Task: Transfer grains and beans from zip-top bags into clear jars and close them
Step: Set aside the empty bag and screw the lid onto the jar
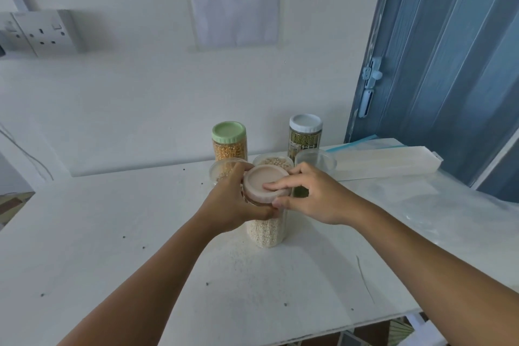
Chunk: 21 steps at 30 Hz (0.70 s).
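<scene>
At table centre, left hand (236, 199) grips the grain jar (268, 229) neck while right hand (311, 196) pinches its pink lid (265, 184); a cross-threaded lid risks tipping and further spillage.

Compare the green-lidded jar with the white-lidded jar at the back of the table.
The green-lidded jar holds yellow kernels; the white-lidded jar holds small green beans. The green-lidded jar stands to the left, the white-lidded jar to the right. The white-lidded jar carries a printed label; none shows on the green-lidded one. Both stand upright, closed, clear-walled, untouched by either hand.
</scene>
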Each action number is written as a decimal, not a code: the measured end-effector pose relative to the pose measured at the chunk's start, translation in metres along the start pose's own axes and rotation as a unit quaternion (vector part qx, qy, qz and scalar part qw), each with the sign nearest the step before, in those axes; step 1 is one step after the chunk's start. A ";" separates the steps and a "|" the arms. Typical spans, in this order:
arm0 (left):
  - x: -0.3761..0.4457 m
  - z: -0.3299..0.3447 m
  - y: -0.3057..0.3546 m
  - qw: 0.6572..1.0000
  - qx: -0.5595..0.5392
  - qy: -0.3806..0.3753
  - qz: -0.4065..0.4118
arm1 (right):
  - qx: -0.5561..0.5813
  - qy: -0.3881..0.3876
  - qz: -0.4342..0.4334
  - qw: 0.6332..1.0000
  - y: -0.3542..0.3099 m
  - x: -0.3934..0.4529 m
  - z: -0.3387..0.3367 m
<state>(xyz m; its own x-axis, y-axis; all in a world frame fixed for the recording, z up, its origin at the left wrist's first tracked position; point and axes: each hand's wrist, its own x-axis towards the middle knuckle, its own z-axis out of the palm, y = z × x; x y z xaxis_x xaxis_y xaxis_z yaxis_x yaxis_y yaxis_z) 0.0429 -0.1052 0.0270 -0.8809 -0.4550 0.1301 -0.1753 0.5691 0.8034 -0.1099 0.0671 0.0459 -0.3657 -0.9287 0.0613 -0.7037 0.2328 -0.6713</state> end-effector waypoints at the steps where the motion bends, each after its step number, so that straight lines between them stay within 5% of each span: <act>1: 0.001 0.002 0.001 1.000 0.002 -0.002 -0.002 | 0.009 -0.010 -0.003 1.000 0.003 -0.001 -0.004; 6: 0.006 -0.005 0.009 0.996 0.064 -0.055 -0.024 | 0.132 0.101 -0.005 0.986 0.022 0.009 -0.021; 8: 0.009 -0.013 0.019 0.992 0.114 -0.055 -0.018 | 0.058 0.140 0.012 0.988 0.037 0.018 -0.025; 14: 0.015 -0.021 0.052 0.966 0.239 -0.098 0.029 | -0.230 0.050 -0.022 0.972 0.051 0.048 -0.025; 21: 0.016 -0.018 0.047 0.968 0.231 -0.100 0.009 | -0.334 0.073 -0.064 0.937 0.048 0.070 -0.014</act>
<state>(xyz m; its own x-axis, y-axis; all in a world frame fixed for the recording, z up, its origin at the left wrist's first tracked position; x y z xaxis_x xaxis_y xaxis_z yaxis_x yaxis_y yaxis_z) 0.0287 -0.0982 0.0769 -0.9453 -0.3261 -0.0110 -0.2958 0.8425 0.4502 -0.1781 0.0176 0.0283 -0.2981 -0.9231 0.2429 -0.9539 0.2971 -0.0416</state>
